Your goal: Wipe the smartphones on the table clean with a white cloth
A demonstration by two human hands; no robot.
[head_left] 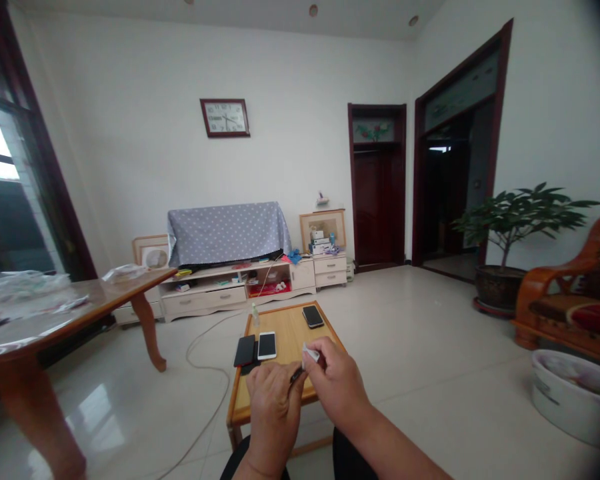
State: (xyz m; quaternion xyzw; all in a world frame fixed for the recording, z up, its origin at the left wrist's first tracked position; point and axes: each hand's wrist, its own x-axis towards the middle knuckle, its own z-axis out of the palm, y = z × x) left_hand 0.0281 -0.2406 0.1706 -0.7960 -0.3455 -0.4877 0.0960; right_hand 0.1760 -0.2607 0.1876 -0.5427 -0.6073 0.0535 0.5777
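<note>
Both of my hands are close together above the near part of a small wooden table [286,327]. My left hand [275,400] is closed around a thin dark object [297,375], mostly hidden by the fingers, so its kind does not show. A white tissue [310,352] is pinched in my right hand [337,380], right beside the dark object; whether the two touch I cannot tell. On the table beyond lie a white phone [267,345] with a dark screen, a flat black item [245,351] left of it and a black phone [313,317] at the far right. A small clear bottle [255,315] stands upright at the far left.
To the left is a larger table [110,285] bearing plastic bags [25,288]. A cable [200,427] runs over the floor toward a low white cabinet [205,301]. On the right are a potted plant [503,283], a wooden armchair [545,287] and a white tub [565,393].
</note>
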